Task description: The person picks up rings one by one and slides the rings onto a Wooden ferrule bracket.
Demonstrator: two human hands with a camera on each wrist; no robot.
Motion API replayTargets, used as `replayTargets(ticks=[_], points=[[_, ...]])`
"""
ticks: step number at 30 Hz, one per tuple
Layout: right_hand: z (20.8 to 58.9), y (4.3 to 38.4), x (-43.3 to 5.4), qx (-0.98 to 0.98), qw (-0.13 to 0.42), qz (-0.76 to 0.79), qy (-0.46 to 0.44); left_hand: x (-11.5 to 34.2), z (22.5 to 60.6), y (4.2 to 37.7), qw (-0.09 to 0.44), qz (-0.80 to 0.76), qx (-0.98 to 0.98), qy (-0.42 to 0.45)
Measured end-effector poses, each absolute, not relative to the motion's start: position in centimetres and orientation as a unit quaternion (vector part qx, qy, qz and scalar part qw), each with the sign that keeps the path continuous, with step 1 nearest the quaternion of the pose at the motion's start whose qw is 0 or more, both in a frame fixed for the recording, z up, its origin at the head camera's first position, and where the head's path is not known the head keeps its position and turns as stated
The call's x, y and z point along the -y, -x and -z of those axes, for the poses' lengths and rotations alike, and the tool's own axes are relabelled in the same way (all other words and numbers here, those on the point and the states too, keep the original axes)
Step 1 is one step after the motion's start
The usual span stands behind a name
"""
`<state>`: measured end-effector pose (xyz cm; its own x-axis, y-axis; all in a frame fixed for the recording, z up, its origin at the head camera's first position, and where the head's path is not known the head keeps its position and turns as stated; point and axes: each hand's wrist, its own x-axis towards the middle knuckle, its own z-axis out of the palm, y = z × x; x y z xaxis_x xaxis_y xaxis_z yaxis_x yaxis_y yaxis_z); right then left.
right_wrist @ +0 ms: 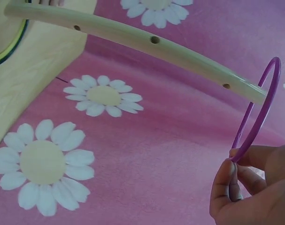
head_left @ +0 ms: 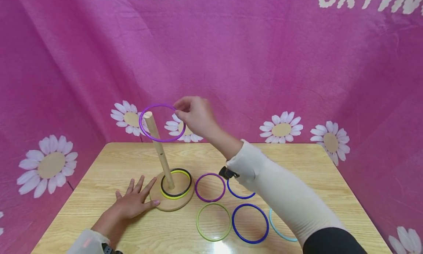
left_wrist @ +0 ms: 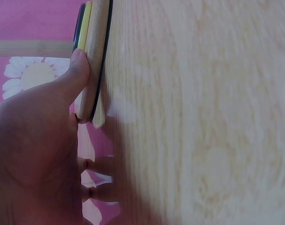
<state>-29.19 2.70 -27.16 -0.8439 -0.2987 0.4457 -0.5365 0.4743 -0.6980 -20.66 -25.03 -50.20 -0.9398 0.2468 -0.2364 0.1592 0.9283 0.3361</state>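
My right hand [head_left: 198, 116] pinches a purple ring [head_left: 162, 140] between thumb and fingers at its right side. The ring is held level with the top of a wooden post [head_left: 162, 156]; in the right wrist view the post's tip [right_wrist: 259, 93] reaches just into the ring. At the foot of the post, a black ring [head_left: 189, 175] lies over a yellow ring [head_left: 172, 198] on the round wooden base [head_left: 172, 207]. My left hand [head_left: 133, 202] lies with spread fingers at the base's left edge, and its thumb [left_wrist: 79, 70] rests on the rim in the left wrist view.
Right of the base, another purple ring [head_left: 196, 188], a green ring [head_left: 198, 224], two blue rings and a light blue ring [head_left: 274, 226] lie on the wooden table [head_left: 115, 158]. My right forearm partly covers some. A pink cloth with daisies [head_left: 281, 129] hangs behind.
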Motion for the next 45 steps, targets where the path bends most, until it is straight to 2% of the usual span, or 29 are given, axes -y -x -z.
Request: replayTargets(ticks=[8, 27, 45], points=[[29.6, 29.7, -2.5, 0.865, 0.113, -0.426, -0.238, 25.0, 50.4, 20.6, 0.138, -0.157, -0.972, -0.105], [37.4, 30.6, -2.8, 0.882, 0.109, -0.401, -0.222, 26.1, 52.5, 21.4, 0.110, -0.165, -0.974, -0.109], [44.0, 30.5, -2.6, 0.898, 0.066, -0.392, -0.187, 24.9, 50.2, 20.5, 0.128, -0.155, -0.974, -0.106]])
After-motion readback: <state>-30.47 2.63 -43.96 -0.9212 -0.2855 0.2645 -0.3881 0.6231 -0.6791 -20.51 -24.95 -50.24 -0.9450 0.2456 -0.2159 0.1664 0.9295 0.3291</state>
